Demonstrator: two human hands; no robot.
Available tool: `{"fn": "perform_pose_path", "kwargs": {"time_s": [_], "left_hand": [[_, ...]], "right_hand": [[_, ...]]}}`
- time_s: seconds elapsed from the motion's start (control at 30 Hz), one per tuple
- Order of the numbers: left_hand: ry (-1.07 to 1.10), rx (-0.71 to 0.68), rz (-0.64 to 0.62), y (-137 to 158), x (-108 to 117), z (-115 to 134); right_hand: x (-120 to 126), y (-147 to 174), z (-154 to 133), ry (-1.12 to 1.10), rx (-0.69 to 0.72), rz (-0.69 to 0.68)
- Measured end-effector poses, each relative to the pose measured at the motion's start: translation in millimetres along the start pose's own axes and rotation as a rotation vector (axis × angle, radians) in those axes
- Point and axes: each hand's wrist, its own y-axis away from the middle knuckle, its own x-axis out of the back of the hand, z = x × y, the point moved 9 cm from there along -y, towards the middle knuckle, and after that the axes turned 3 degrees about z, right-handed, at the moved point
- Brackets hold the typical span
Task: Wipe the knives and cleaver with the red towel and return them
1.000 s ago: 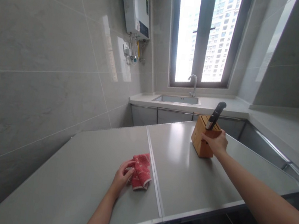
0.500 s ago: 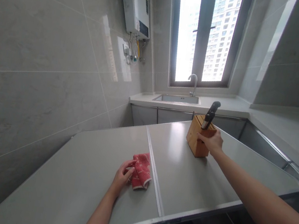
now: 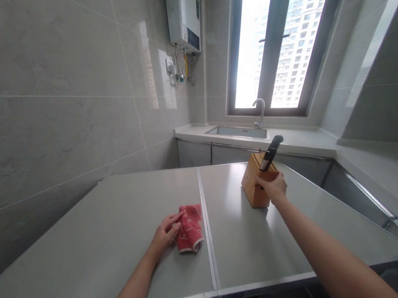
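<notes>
A wooden knife block (image 3: 256,194) with black-handled knives (image 3: 271,153) standing in it is on the right half of the folding-top table (image 3: 122,252). My right hand (image 3: 274,186) grips the block from its right side, thumb across the near face and the other fingers partly hidden behind. On the table's left half, beside the metal seam, lies a folded red cloth (image 3: 189,230) with white edging. My left hand (image 3: 166,234) rests at the cloth's left edge, thumb and fingers closed on it.
Behind the table, a white counter (image 3: 306,138) holds a sink (image 3: 239,133) with a faucet (image 3: 261,109) under the window. Counter edges run along the right. A tiled wall (image 3: 56,96) borders the left, with a water heater (image 3: 182,5) mounted high.
The knife block has shifted left across the table with my right hand on it. My left hand and the red cloth stay almost where they were.
</notes>
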Motion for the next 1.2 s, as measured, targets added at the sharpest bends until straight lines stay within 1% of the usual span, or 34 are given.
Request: {"fn": "perform_pose_path", "kwargs": {"time_s": [0.33, 0.53, 0.63, 0.7, 0.77, 0.8, 0.83, 0.87, 0.93, 0.97, 1.0, 1.07, 1.13, 1.17, 1.2], "left_hand": [[0.041, -0.003, 0.020, 0.5, 3.4, 0.3], [0.072, 0.019, 0.029, 1.0, 3.4, -0.6], [0.100, 0.046, 0.021, 1.3, 2.0, -2.9], [0.135, 0.072, 0.023, 1.3, 1.9, -6.1], [0.163, 0.101, 0.043, 1.0, 3.7, -10.5], [0.171, 0.115, 0.058, 0.7, 5.1, -13.0], [0.176, 0.127, 0.070, 0.3, 6.2, -15.3], [0.177, 0.134, 0.076, 0.0, 6.9, -17.1], [0.176, 0.133, 0.075, -0.9, 7.2, -18.5], [0.172, 0.124, 0.072, -1.3, 7.1, -18.1], [0.166, 0.115, 0.069, -1.6, 7.0, -17.4], [0.150, 0.101, 0.070, -1.4, 7.3, -15.4], [0.157, 0.103, 0.061, -0.4, 6.4, -13.8], [0.171, 0.110, 0.046, 0.3, 4.9, -13.3], [0.189, 0.119, 0.027, 1.1, 3.0, -13.0]], "right_hand": [[-2.5, -1.3, 3.6, 0.019, 0.011, 0.005], [-4.2, -0.6, 8.0, 0.027, 0.023, 0.007], [-4.9, -2.0, 9.6, 0.031, 0.016, -0.003], [-7.2, -1.3, 12.3, 0.007, 0.009, -0.035], [-9.6, 4.7, 13.7, -0.049, 0.035, -0.072], [-8.6, 10.9, 14.6, -0.072, 0.055, -0.063], [-5.7, 19.8, 15.7, -0.087, 0.075, -0.027], [-0.8, 31.8, 17.8, -0.083, 0.087, 0.038], [9.8, 66.0, 20.8, -0.063, 0.101, 0.208], [8.7, 86.6, 18.5, -0.052, 0.125, 0.240], [1.0, 108.0, 12.3, -0.056, 0.169, 0.205], [-32.8, 153.9, -12.5, -0.101, 0.315, -0.057], [-68.6, 202.5, -41.4, -0.107, 0.422, -0.337], [-83.3, 224.5, -55.7, -0.074, 0.467, -0.439], [-94.2, 242.0, -68.3, -0.017, 0.497, -0.489]]}}
